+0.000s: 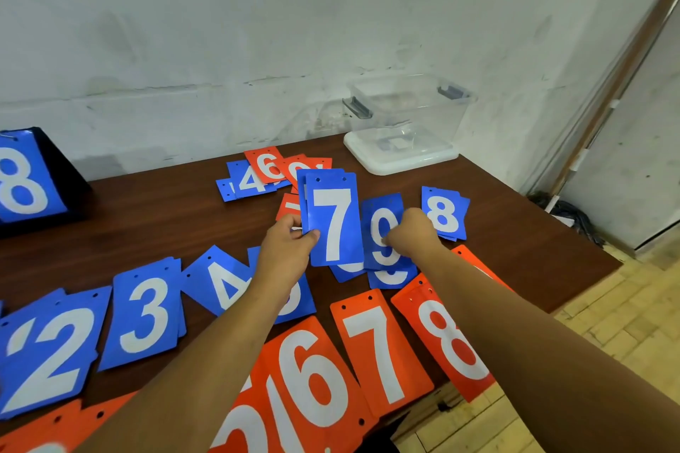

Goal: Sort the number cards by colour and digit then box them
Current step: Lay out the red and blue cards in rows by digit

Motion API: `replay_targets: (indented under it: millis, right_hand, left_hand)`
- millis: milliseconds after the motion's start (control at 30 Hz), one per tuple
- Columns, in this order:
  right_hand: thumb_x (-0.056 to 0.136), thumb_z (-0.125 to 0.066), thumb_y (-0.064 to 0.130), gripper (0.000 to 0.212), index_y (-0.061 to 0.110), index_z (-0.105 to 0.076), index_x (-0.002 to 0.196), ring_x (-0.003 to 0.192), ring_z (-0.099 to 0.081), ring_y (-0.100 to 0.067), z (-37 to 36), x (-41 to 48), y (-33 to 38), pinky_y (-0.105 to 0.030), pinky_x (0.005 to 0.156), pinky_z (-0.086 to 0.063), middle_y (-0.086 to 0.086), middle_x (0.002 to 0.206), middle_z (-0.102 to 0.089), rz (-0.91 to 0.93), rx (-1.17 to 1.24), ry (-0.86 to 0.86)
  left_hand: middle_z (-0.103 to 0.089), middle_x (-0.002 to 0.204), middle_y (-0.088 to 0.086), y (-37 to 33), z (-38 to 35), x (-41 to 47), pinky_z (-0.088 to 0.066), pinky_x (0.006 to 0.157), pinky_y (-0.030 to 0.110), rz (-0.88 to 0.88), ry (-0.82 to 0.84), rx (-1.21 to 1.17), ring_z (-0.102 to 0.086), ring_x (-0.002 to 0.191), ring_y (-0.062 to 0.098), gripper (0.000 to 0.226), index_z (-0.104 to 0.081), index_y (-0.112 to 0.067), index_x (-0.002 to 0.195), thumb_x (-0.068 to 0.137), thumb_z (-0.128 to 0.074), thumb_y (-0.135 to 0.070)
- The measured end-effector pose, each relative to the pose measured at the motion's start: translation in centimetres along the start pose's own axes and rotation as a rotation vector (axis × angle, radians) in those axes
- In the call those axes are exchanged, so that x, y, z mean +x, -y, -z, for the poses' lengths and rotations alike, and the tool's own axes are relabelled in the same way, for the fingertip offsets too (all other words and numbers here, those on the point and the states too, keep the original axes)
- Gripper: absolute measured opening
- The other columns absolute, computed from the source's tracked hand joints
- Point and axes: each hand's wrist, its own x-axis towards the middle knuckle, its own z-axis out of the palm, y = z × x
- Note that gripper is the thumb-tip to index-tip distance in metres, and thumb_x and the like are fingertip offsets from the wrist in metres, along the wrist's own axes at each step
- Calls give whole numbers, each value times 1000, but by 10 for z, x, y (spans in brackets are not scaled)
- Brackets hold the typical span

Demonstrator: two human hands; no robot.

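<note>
Mid-sort, your left hand [285,250] pinches the 7s [333,224] while your right hand [414,232] curls fingers round the 9 [382,210]; lift it next.

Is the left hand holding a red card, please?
No, the left hand grips a small stack of blue 7 cards.

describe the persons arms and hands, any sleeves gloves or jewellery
No gloves on the left hand or the right hand, and no rings, watch or bracelet show. The left forearm and right forearm are bare down to the picture's lower edge, so no sleeve comes into view.
</note>
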Motion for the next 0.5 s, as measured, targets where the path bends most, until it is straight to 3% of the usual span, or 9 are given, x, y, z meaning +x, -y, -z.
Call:
replay_targets:
  millis: [67,133,233,367,500]
  right_hand:
    - [85,-62,5,19,8,-46,75,69,-53,-23,2,0,-2,-34,55,-44,-11,76,-53,45,203,-23]
    - [86,-59,2,2,3,-59,84,71,-62,-27,13,-3,0,-38,60,-53,-14,80,-63,80,418,-45]
    - [88,-65,6,7,9,-65,95,79,-70,-23,36,-7,3,-35,63,-58,-11,96,-71,112,647,-21]
    - [88,-70,13,23,10,-64,110,91,-71,-26,57,-6,-6,-47,78,-59,-8,103,-71,87,726,34]
    - [89,-66,7,14,11,-63,102,87,-70,-24,65,2,-22,-39,71,-59,-8,100,-71,91,710,-60]
  left_hand:
    - [-66,100,-10,-1,1,-1,-51,57,19,0,-2,3,-66,90,7,12,-55,-27,97,93,-66,-23]
    - [-65,96,-13,-1,3,-1,-49,54,17,3,-11,-7,-65,86,3,14,-54,-31,91,94,-66,-23]
    - [-64,93,-16,-1,3,0,-50,52,17,19,-20,-21,-64,82,0,13,-54,-30,92,94,-66,-23]
    - [-66,93,-16,-8,-11,-1,-53,52,19,6,31,-77,-66,80,0,15,-56,-32,92,95,-64,-20]
    - [-60,95,-12,-15,-30,5,-58,69,34,70,38,-38,-60,84,4,10,-56,-28,95,96,-62,-20]
